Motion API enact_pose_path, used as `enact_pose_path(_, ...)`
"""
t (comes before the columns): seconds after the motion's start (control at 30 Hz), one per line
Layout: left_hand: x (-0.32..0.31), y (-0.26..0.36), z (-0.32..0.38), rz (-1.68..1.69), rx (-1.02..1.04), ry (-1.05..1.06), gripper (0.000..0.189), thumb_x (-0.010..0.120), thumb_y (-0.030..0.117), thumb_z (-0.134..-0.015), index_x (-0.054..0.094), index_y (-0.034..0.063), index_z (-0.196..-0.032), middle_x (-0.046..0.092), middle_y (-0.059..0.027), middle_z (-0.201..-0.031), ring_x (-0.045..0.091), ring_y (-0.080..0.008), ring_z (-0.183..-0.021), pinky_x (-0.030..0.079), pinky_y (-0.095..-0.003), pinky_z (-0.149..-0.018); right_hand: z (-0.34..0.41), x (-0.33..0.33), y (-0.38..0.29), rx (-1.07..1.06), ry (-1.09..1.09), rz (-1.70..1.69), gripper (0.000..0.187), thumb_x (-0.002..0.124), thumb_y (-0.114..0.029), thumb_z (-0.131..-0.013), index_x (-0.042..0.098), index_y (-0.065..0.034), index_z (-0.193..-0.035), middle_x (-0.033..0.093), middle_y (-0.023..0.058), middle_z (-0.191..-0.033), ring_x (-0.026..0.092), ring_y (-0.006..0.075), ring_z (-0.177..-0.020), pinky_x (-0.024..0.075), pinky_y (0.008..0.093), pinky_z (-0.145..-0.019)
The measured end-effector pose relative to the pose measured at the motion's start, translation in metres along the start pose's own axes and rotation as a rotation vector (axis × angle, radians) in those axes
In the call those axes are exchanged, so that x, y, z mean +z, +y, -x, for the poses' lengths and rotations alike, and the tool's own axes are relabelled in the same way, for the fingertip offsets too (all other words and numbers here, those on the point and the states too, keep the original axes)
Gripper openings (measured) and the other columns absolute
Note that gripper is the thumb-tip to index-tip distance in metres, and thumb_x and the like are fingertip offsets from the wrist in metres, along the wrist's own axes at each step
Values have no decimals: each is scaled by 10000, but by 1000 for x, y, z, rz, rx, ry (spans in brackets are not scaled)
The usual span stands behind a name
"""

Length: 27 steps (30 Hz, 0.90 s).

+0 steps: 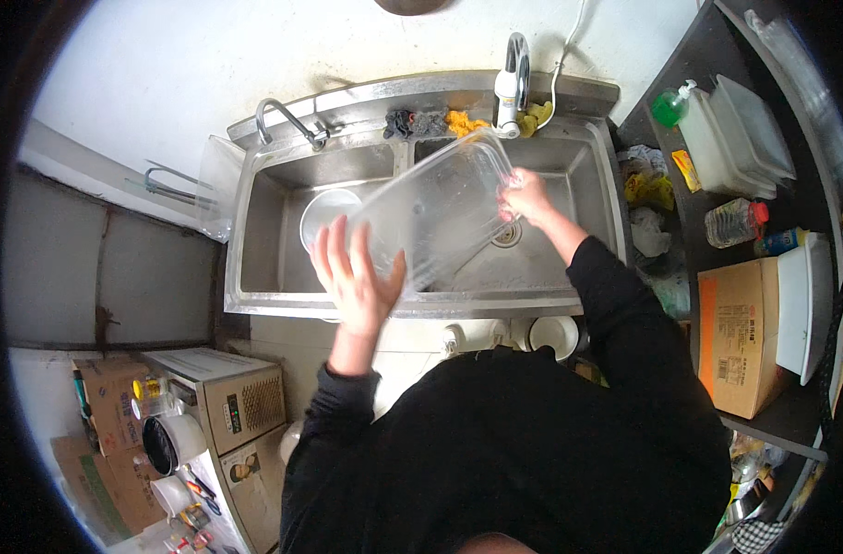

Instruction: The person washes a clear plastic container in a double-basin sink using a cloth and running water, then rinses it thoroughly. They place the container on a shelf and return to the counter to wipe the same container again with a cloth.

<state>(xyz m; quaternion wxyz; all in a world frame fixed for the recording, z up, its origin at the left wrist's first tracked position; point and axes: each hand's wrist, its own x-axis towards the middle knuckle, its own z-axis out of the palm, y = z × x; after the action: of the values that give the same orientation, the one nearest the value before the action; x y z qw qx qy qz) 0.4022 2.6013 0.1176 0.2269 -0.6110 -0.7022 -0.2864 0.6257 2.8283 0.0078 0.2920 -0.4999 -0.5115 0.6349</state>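
A clear plastic container (456, 197), blurred, is held tilted over the double stainless steel sink (594, 208). My right hand (525, 197) is closed on its right-hand edge; whether anything else is in that hand is unclear. My left hand (355, 277) is raised by the container's lower left end, fingers spread. I cannot tell whether its fingertips touch the plastic. A white round bowl or tub (331, 208) sits in the left basin, partly hidden by the container and my left hand. The drain (507, 234) shows in the right basin, beneath my right hand.
Behind the basins stand a curved faucet (290, 118) and a white faucet (510, 97). Dark scrubbers (421, 123) and a yellow cloth (466, 123) lie between them. A dark shelf (677, 256) at right holds plastic bins (733, 138) and a cardboard box (736, 332).
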Motion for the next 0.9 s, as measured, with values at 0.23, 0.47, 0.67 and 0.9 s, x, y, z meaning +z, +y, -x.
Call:
enact_pose_path(0.23,45,-28,-12,554,-88,-458,67,581,12,-621,519,5,-643,538,-198,-1127,560,-329,-991,448,-403,-870,3,14,-64,-283,-178,146,187,612,47,-750,437,-20,-752,577,104,-632,543,165,-422,419,326,-332)
enact_pose_path(0.47,64,8,27,843,-224,-297,172,534,-76,-559,392,10,-514,553,-228,-1139,564,-337,-1034,458,-353,-856,10,15,-18,-162,216,-228,288,667,38,-716,407,-27,-822,584,115,-668,533,155,-429,388,301,-315)
enact_pose_path(0.67,85,24,18,815,-467,-103,111,551,-37,-591,452,-11,-547,565,-273,-1132,587,-340,-1003,450,-335,-857,56,59,57,-35,354,-75,234,655,-119,-736,516,5,-877,607,122,-679,584,190,-458,465,337,-394)
enact_pose_path(0.9,116,-11,15,1283,-993,-118,293,466,-139,-691,455,35,-927,532,-128,-1186,535,-254,-1078,457,-280,-812,117,38,49,-219,-25,-464,232,611,-44,-808,432,23,-940,611,153,-813,615,188,-591,517,311,-479)
